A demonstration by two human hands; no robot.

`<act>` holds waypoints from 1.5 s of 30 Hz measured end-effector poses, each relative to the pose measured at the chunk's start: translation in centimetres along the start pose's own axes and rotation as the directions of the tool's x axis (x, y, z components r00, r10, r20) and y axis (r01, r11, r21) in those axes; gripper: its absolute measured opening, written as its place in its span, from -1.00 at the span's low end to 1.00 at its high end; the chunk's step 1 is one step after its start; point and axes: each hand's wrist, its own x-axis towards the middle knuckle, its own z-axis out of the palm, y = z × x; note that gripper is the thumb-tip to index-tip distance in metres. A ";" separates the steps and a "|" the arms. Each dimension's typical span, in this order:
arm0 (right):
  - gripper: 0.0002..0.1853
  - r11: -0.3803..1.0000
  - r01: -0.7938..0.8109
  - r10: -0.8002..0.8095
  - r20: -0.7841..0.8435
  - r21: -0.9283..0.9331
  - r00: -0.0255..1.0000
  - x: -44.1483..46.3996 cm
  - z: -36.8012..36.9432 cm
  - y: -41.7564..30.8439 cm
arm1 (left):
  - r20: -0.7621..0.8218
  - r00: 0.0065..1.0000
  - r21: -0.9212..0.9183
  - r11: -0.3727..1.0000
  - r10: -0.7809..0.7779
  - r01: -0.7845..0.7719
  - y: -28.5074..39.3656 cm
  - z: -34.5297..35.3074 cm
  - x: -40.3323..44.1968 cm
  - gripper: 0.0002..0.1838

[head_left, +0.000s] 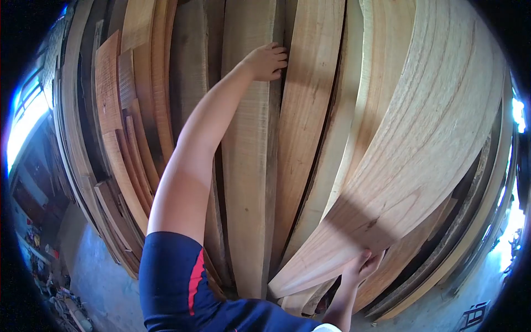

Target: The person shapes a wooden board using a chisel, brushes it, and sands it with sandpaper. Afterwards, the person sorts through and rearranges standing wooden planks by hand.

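A wide, pale plank (431,122) with wavy grain leans at a slant on the right. My right hand (362,266) is closed on its lower edge, thumb on the face, the other fingers partly hidden behind the board. Higher up, my left arm reaches across to a greyish-brown plank (246,149) standing upright in the middle. Around that plank's right edge curl the fingers of my left hand (268,62), close to the gap beside a browner plank (310,94).
Many upright planks form a wall, with narrower orange-brown boards (110,88) at the left. Shorter offcuts (113,216) stand below them. Concrete floor (105,288) shows at lower left, with clutter (72,312) along the edge. A small dark frame (475,314) lies at lower right.
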 end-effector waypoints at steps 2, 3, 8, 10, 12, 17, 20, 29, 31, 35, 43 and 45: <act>-0.43 0.999 0.017 -0.017 0.013 -0.028 1.000 -0.1 -0.3 0.3 | 0.254 0.948 -0.075 0.981 0.193 -0.180 -1.5 -0.6 1.5 -0.59; -0.44 0.998 0.028 -0.027 0.031 -0.060 0.999 -0.1 -0.4 0.4 | 0.255 0.948 -0.069 0.982 0.190 -0.178 -1.8 -0.8 1.8 -0.59; -0.46 0.991 0.083 -0.083 0.012 -0.108 0.997 0.4 0.1 0.2 | 0.074 0.961 -0.087 0.962 0.267 -0.260 -1.3 -0.3 1.2 -0.63; -0.46 0.990 0.082 -0.080 0.020 -0.116 0.997 0.7 0.3 0.1 | 0.097 0.962 -0.084 0.965 0.256 -0.249 -1.2 -0.9 1.2 -0.62; -0.49 0.992 0.081 -0.078 0.041 -0.095 0.996 0.7 0.3 -0.2 | 0.117 0.962 -0.089 0.967 0.248 -0.238 -1.1 -1.3 1.5 -0.60; -0.59 0.995 0.084 -0.083 0.020 -0.059 0.996 0.9 0.7 -0.4 | 0.238 0.951 -0.067 0.980 0.196 -0.185 -0.6 -2.0 2.0 -0.58; -0.63 0.989 0.109 -0.107 0.027 -0.097 0.994 1.2 0.8 -1.1 | 0.180 0.962 -0.073 0.978 0.206 -0.196 -0.7 -1.5 1.9 -0.59; -0.67 0.984 0.126 -0.123 0.031 -0.128 0.992 2.1 1.5 -0.4 | 0.250 0.956 -0.043 0.988 0.156 -0.151 -0.1 -2.1 2.2 -0.57; -0.68 0.989 0.063 -0.055 0.058 -0.133 0.997 1.9 1.3 -0.5 | 0.311 0.941 -0.024 0.990 0.138 -0.137 0.2 -2.5 2.7 -0.57; -0.69 0.993 0.046 -0.037 0.083 -0.110 0.996 2.1 1.1 -0.6 | 0.381 0.920 -0.022 0.995 0.095 -0.094 0.5 -2.9 3.2 -0.58; -0.72 0.990 0.070 -0.057 0.101 -0.124 0.993 1.7 1.3 -0.7 | 0.399 0.912 -0.030 0.995 0.095 -0.091 0.1 -6.1 2.0 -0.58; -0.72 0.976 0.136 -0.130 0.043 -0.168 0.991 1.7 1.8 -1.4 | 0.242 0.961 -0.043 0.991 0.135 -0.129 0.2 -7.0 1.3 -0.60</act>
